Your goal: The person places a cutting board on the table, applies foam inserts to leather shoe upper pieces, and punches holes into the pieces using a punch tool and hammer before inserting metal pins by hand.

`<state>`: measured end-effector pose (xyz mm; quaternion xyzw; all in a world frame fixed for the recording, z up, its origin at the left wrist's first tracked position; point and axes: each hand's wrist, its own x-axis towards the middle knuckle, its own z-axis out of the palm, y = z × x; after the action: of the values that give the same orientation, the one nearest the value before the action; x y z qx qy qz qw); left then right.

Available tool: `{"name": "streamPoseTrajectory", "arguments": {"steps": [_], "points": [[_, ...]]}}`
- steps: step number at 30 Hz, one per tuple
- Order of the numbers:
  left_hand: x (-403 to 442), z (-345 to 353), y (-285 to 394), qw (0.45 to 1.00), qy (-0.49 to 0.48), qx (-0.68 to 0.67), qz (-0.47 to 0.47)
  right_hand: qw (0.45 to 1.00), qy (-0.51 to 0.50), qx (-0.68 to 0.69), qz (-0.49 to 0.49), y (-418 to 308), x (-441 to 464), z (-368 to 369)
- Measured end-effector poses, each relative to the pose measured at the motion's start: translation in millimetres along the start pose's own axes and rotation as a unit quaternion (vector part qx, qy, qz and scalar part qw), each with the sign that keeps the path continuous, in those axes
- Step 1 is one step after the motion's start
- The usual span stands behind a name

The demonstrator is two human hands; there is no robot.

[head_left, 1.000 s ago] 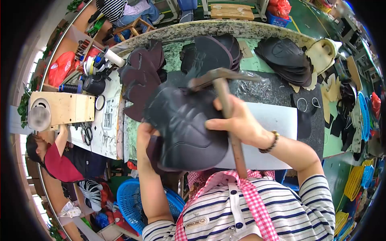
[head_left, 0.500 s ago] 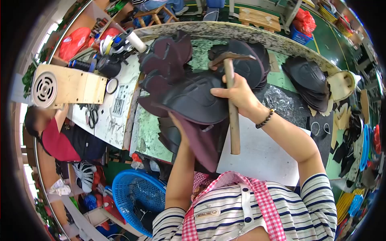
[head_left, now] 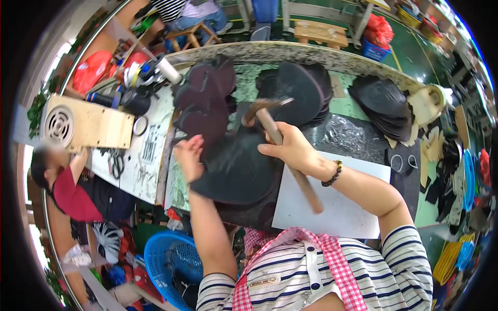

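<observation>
Gripping hammer (head_left: 302, 182); dark scraps (head_left: 185, 289), perhaps, in basket (head_left: 154, 263)

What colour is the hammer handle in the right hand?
Hammer handle: brown, best seen in the head view.

The left hand (head_left: 190, 157) is motion-blurred; whether it touches the dark piece (head_left: 238, 173), itself smeared, cannot be told. The hammer (head_left: 303, 184) has a blurred head. Far left, the top edge crops a seated person (head_left: 194, 19). Near left, the left arm (head_left: 213, 236) partly hides a basket (head_left: 165, 248). The shirt badge (head_left: 263, 282) is unreadably small.
</observation>
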<state>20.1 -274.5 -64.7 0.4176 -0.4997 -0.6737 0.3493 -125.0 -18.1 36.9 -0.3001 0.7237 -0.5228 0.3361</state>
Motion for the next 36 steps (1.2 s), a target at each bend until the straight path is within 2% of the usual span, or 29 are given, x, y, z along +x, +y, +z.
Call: {"name": "streamPoseTrajectory", "arguments": {"steps": [1,3,4,5,6,8,9,10,11,13,14,15,16,17,18,19,20,22,23,24,25,27,28,30,32,34,36], "points": [[6.8,-15.2,6.8,0.999,0.036,-0.009,0.038,0.998,0.043,-0.04,-0.034,2.7,-1.3,-8.5],[9.5,-37.7,30.9,0.961,0.162,0.125,0.187,0.971,0.14,-0.148,-0.128,17.7,7.9,-37.3],[-1.1,-36.3,48.0,0.951,0.139,0.161,0.225,0.957,0.211,-0.183,-0.076,15.3,14.5,-52.7],[-19.7,-11.8,63.1,0.939,0.08,0.181,0.282,0.922,0.219,-0.31,-0.077,12.0,27.6,-75.7],[-42.7,24.3,68.1,0.919,0.021,0.199,0.338,0.898,0.262,-0.339,-0.105,19.4,40.8,-90.7],[-66.2,85.7,63.7,0.862,-0.103,0.351,0.352,0.881,0.266,-0.388,-0.05,24.3,75.5,-109.8],[-67.3,111.5,54.8,0.851,-0.163,0.356,0.349,0.911,0.231,-0.341,-0.004,21.3,84.1,-116.9],[-54.6,131.2,33.7,0.817,-0.192,0.376,0.394,0.936,0.194,-0.291,0.044,18.4,89.4,-123.4],[-44.3,147.4,23.5,0.797,-0.209,0.414,0.388,0.954,0.156,-0.239,0.092,16.3,92.6,-129.4],[-30.8,179.2,27.7,0.76,-0.246,0.471,0.375,0.978,0.175,-0.111,0.021,30.7,67.9,-142.4],[-29.1,192.3,34.9,0.743,-0.269,0.492,0.365,0.974,0.213,-0.079,-0.017,27.2,36.5,-146.1],[-27.9,204.5,38.6,0.727,-0.292,0.512,0.352,0.977,0.199,-0.07,0.008,10.7,-2.3,-153.9],[-27.1,216.4,38.3,0.717,-0.314,0.509,0.357,0.966,0.247,-0.062,-0.037,16.4,-38.2,-156.2],[-24.8,226.5,36.2,0.683,-0.338,0.517,0.39,0.973,0.218,-0.024,0.075,7.2,-80.2,-159.1],[-22.6,236.7,33.2,0.647,-0.362,0.522,0.421,0.96,0.275,-0.039,0.044,9.7,-118.3,-148.3],[-9.4,242.5,16.5,0.614,-0.393,0.501,0.466,0.934,0.349,-0.055,0.061,36.6,-151.6,-140.1],[-20.7,243.3,21.9,0.597,-0.375,0.515,0.489,0.919,0.366,-0.119,0.088,60.6,-187.3,-138.0],[-24.8,237.0,19.8,0.529,-0.391,0.532,0.533,0.89,0.409,-0.155,0.126,85.0,-236.8,-123.5],[-29.6,228.6,19.4,0.525,-0.394,0.475,0.586,0.876,0.417,-0.191,0.149,86.7,-250.6,-120.2],[-37.5,218.1,22.0,0.547,-0.408,0.391,0.617,0.861,0.422,-0.226,0.172,87.9,-262.4,-118.5],[-57.2,205.9,30.1,0.534,-0.399,0.394,0.633,0.835,0.432,-0.322,0.113,95.5,-272.5,-125.2],[-112.3,167.1,48.6,0.499,-0.388,0.417,0.653,0.798,0.451,-0.399,0.027,89.8,-273.2,-137.1],[-141.9,140.2,51.1,0.477,-0.389,0.437,0.656,0.839,0.414,-0.323,0.143,88.6,-279.4,-144.2],[-195.4,83.5,40.1,0.458,-0.469,0.491,0.574,0.899,0.367,-0.192,0.141,56.4,-261.1,-138.6],[-229.2,51.2,20.6,0.594,-0.525,0.43,0.431,0.947,0.295,-0.123,0.025,52.3,-232.6,-122.7],[-222.4,55.2,40.3,0.698,-0.55,0.352,0.295,0.977,0.146,-0.151,0.044,46.8,-202.9,-109.9],[-200.3,63.5,45.0,0.825,-0.446,0.238,0.251,0.975,0.065,-0.203,-0.06,50.8,-171.3,-95.8]]}}
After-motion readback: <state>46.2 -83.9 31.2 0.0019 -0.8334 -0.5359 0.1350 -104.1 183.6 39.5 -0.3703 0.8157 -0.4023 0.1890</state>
